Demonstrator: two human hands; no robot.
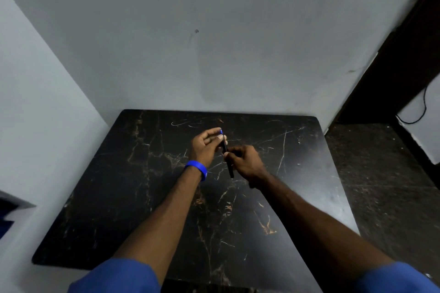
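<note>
Above the table's [114, 197] middle, I note left hand [206, 146] and right hand [246, 162] both pinching the pen [230, 170]; a jerky pull risks its blue cap dropping.

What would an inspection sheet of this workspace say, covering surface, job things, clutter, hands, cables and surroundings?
Surface: black marble-patterned tabletop, scratched, with brown veins.
Job's things: slim black pen with a blue end, held above the tabletop.
Clutter: nothing seen.
Hands: left hand, wearing a blue wristband, pinches the pen's blue end; right hand grips its middle.
Cables: thin black cable hanging at far right, off the table.
Surroundings: pale grey wall behind; dark speckled floor at right.
</note>
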